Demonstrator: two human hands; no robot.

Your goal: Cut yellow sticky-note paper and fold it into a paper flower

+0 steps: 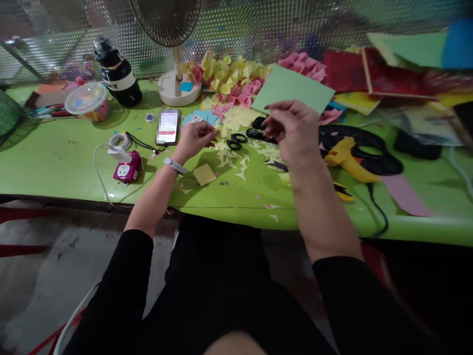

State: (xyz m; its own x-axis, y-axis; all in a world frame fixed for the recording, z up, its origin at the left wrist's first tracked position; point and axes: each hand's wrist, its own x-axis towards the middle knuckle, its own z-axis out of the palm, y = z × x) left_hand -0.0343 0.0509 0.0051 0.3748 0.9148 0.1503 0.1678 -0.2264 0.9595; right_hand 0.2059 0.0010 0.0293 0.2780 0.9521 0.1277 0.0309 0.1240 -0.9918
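Head view: my right hand (295, 125) is at the near edge of a green sheet (295, 84), fingers bent close together; whether they pinch it, I cannot tell. My left hand (195, 140) is half curled above the bench (74, 162), left of the black scissors (236, 141); no held item can be confirmed. Step in hand, in my judgement: handling the sheet beyond the yellow scraps (242, 167). Next move would call for a firm edge grip.

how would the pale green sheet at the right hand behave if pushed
The pale green sheet is probably light, looking paper-thin. It may be fairly stiff, showing no clear sag beyond the right hand.
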